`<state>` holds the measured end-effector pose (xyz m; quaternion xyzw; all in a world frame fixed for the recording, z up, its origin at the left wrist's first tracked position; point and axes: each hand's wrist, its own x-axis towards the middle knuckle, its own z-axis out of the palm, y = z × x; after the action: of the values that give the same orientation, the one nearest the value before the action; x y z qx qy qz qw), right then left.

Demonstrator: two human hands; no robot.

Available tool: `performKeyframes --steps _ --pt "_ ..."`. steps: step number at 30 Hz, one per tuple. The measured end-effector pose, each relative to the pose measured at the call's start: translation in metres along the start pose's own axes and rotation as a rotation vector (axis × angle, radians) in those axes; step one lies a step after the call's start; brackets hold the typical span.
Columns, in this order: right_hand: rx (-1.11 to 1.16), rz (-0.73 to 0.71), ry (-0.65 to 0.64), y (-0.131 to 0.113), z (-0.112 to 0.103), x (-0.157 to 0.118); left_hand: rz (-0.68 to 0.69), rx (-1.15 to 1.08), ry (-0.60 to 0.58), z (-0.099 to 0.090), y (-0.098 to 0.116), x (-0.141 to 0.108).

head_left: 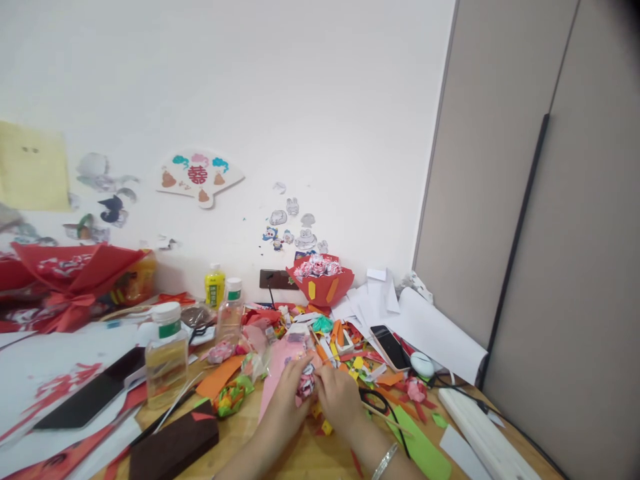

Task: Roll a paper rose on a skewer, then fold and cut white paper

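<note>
Between my two hands, near the middle of the table, is a small crumpled paper flower (306,383) in white, pink and dark tones. My left hand (290,393) is closed around its left side. On its right side, the fingers of my right hand (337,397) are bent and pressed together against it. Pink paper (275,373) lies under and behind my left hand. Black-handled scissors (375,401) rest just right of my right hand, beside a green paper strip (417,443).
A red paper bouquet (327,287) stands at the back. Plastic bottles (167,367), a dark tablet (95,393) and a brown box (175,443) are on the left. A phone (390,347), a mouse (422,365) and a white power strip (485,433) lie right, among paper scraps.
</note>
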<state>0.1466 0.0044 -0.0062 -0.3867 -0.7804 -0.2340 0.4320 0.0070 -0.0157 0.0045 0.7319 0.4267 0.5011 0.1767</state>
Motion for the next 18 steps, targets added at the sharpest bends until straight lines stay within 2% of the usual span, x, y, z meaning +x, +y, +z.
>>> performKeyframes --steps 8,18 --pt "0.118 0.04 -0.052 -0.0034 -0.0096 0.0041 0.01 -0.003 0.014 0.0012 -0.0058 -0.0001" --pt "0.095 0.023 -0.035 0.0005 -0.0022 0.0023 0.058 0.07 -0.009 0.0 -0.0092 0.0009"
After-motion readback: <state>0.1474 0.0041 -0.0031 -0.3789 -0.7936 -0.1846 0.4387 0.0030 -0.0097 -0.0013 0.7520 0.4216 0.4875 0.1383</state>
